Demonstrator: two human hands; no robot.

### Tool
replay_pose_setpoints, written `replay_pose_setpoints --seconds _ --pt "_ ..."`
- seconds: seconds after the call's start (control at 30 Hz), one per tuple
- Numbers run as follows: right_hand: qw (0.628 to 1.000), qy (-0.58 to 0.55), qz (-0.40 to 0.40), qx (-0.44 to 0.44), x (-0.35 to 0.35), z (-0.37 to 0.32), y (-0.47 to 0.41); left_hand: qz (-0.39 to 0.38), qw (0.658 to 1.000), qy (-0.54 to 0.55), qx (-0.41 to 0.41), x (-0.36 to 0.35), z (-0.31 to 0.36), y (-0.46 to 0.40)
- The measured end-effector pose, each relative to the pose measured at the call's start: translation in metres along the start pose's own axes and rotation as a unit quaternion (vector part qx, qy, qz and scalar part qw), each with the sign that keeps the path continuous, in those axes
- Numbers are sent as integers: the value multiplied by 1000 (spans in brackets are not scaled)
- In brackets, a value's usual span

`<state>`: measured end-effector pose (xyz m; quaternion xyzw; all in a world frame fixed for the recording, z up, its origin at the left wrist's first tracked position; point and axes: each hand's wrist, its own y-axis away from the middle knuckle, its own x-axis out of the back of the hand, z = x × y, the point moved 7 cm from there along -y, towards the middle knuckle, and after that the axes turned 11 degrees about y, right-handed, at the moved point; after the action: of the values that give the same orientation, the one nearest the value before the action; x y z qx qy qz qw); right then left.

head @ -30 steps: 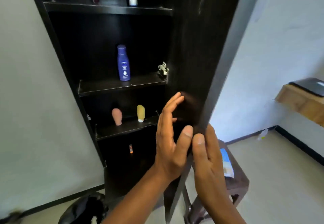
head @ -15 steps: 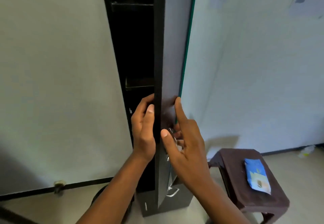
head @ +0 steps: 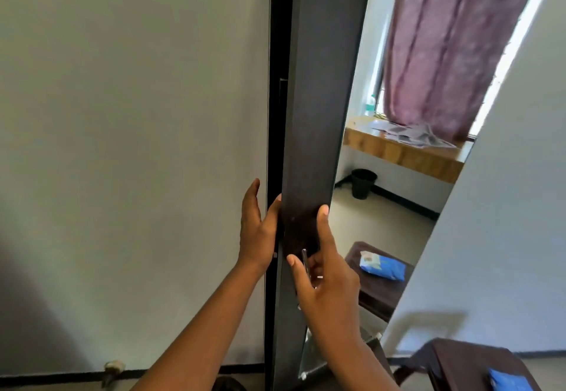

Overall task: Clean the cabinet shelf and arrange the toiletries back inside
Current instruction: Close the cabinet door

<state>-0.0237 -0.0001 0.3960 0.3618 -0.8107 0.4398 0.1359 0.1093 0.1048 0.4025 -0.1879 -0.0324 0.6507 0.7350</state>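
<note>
The tall black cabinet [head: 275, 84] shows only a thin dark gap, so its shelves and toiletries are hidden. Its door [head: 318, 115] stands almost edge-on to me, with a mirror [head: 398, 191] on the front face. My left hand [head: 257, 225] lies flat by the gap, fingers straight up and thumb touching the door's edge. My right hand [head: 324, 271] is on the door's outer side, fingers curled round the slim metal handle [head: 304, 263] and forefinger stretched up the panel.
A grey wall [head: 122, 145] fills the left. A brown stool [head: 471, 363] with a blue packet [head: 508, 381] stands at the lower right. The mirror reflects a maroon curtain, a wooden desk, a black bin and the stool.
The door has swung from wide open to nearly shut, hiding the shelves and bottles. My left hand moved off the door's inner edge to the gap; my right hand took the handle.
</note>
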Motion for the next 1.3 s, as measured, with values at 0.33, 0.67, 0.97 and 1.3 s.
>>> replay_pose_setpoints --seconds 0.33,0.67,0.97,1.3 --pt "998 56 13 -13 -39 -6 -39 -64 995 75 26 -4 -11 -24" --pt "998 53 16 -21 -66 3 -67 -19 1000 0 18 4 -16 -34" --pt "998 69 -6 5 -78 11 -81 65 995 -72 -2 9 -4 -35" --pt "998 56 -1 15 -88 21 -87 97 989 -107 -17 8 -3 -31"
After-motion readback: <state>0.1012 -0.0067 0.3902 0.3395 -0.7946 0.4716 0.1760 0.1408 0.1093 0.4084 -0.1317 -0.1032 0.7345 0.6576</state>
